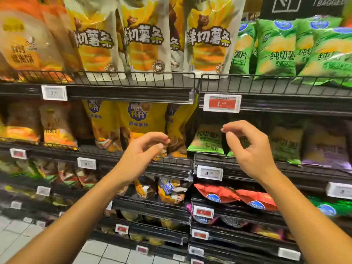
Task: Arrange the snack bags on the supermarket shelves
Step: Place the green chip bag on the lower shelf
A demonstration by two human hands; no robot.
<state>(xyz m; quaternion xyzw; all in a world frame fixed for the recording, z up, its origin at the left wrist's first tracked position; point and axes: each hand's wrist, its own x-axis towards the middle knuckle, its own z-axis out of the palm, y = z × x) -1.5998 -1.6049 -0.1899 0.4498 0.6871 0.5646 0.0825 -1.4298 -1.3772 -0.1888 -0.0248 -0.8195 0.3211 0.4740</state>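
The red price tag [222, 103] on the shelf edge is taken as the landmark. Below it and slightly to the left, a small green snack bag [206, 140] is seen standing on the wire shelf [247, 161], leaning a little toward the front rail. The right hand [249, 149] is held just below the tag, in front of that shelf, with fingers loosely curled and thumb and forefinger brought near each other; nothing is gripped. The left hand [142, 155] is raised further left and lower than the tag, before the yellow snack bags [142, 121], its fingers likewise relaxed and curved, with nothing held. Whether its fingertips touch a bag behind them cannot be told with certainty, since that part of the shelf is dim and blurred.

The green bag is judged to be light, air-filled and soft, with a slick, crinkly film and brittle contents that would be crushed under a hard squeeze. It is best taken by the sealed top edge or lightly at both sides, then set upright. The darker bags [285, 143] to the right of the tag are too shaded to be read.
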